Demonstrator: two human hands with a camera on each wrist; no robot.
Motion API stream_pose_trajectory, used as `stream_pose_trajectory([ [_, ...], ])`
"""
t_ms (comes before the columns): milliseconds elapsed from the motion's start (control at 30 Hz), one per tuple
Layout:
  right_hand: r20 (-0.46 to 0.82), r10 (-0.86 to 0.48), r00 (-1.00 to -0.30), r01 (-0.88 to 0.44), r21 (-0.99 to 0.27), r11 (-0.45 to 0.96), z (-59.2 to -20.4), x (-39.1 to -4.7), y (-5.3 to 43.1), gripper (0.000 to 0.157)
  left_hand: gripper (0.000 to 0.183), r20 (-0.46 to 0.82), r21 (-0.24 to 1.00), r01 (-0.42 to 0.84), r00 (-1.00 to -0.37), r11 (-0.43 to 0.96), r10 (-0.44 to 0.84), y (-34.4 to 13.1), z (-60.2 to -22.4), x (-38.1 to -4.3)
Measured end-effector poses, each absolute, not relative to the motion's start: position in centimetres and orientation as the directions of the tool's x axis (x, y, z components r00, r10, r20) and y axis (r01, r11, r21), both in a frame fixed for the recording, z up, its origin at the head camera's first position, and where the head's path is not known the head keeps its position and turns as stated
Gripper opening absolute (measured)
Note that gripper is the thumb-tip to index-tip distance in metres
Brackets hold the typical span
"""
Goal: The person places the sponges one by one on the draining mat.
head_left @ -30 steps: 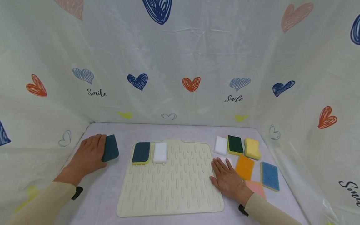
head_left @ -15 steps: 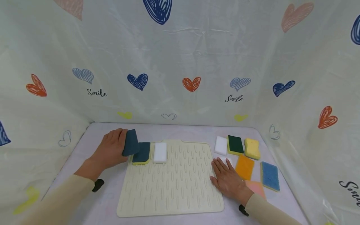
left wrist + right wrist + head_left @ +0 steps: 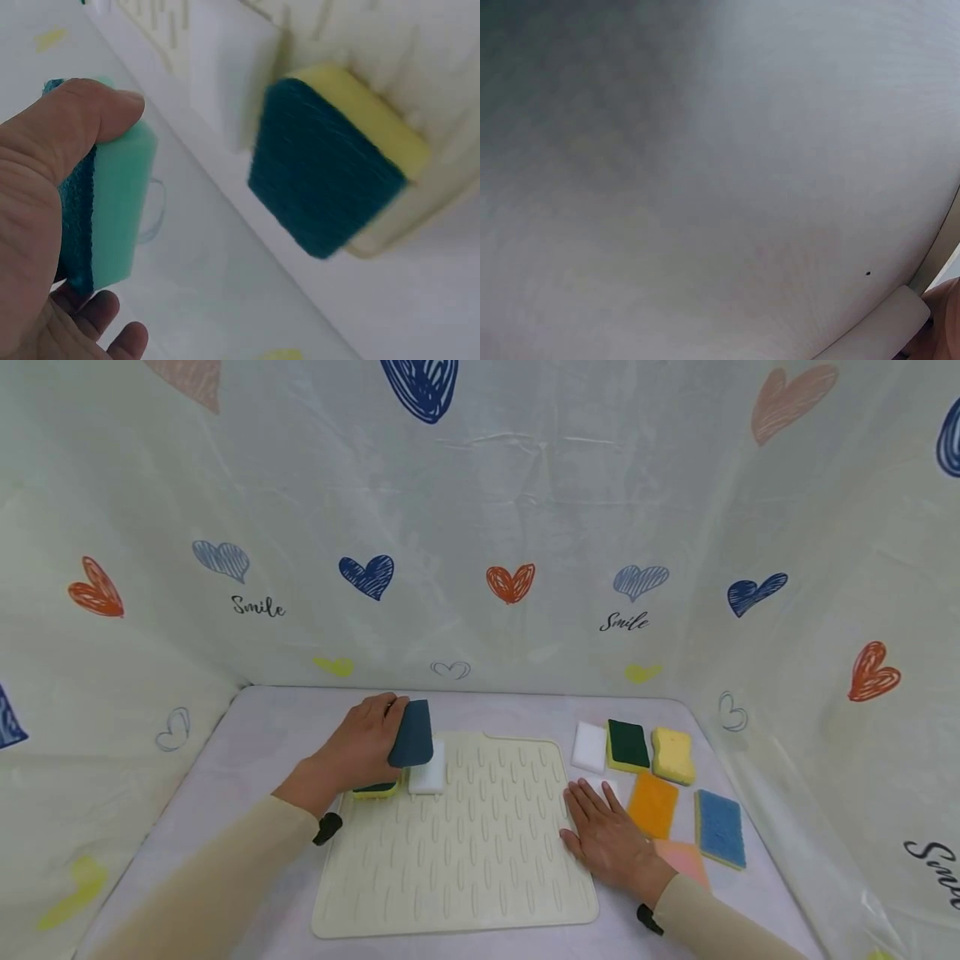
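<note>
My left hand (image 3: 360, 745) grips a scouring sponge (image 3: 412, 735) by its side, raised over the back of the cream ribbed mat (image 3: 457, 860). The left wrist view shows its mint foam (image 3: 124, 202) and dark teal scouring face, with the thumb over the top. Below it on the mat lie a yellow sponge (image 3: 326, 165) with a dark teal face and a white sponge (image 3: 427, 779), both partly covered in the head view. My right hand (image 3: 611, 839) rests flat, fingers straight, at the mat's right edge, over part of another white sponge (image 3: 604, 788).
Right of the mat lie a white sponge (image 3: 589, 747), a dark green-faced sponge (image 3: 627, 745), a yellow sponge (image 3: 672, 757), an orange one (image 3: 652, 805), a blue one (image 3: 720, 828) and a pink one (image 3: 684, 862). A heart-printed curtain (image 3: 450, 627) surrounds the table.
My left hand has carried the teal sponge rightward from the table left of the mat to above the mat's back part. The right hand has stayed put.
</note>
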State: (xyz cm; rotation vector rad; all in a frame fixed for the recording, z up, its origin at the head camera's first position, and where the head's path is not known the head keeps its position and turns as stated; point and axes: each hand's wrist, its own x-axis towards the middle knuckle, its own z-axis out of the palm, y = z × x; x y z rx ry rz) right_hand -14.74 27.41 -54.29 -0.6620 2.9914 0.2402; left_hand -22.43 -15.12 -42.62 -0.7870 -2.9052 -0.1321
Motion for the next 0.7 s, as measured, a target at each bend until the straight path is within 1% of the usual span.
stream_pose_trajectory([
  [133, -0.109, -0.41, -0.905, -0.423, 0.134, 0.896, -54.2, -14.8, 27.4, 0.074, 0.114, 0.088, 0.09, 0.516, -0.856, 0.852, 0.509, -13.1, -42.4, -23.2],
  [367, -0.107, -0.414, -0.904, -0.426, 0.138, 0.894, -54.2, -14.8, 27.4, 0.074, 0.108, 0.028, 0.08, 0.547, -0.837, 0.834, 0.546, -10.5, -43.0, -24.3],
  [533, -0.102, -0.42, -0.902, -0.431, 0.163, 0.887, -54.4, -14.8, 27.5, 0.075, 0.109, -0.008, 0.111, 0.554, -0.83, 0.825, 0.558, -9.0, -43.6, -24.9],
  [700, -0.079, -0.424, -0.902, -0.431, 0.161, 0.888, -54.5, -14.8, 27.6, 0.074, 0.105, -0.064, 0.133, 0.553, -0.823, 0.822, 0.564, -7.7, -44.4, -25.3],
])
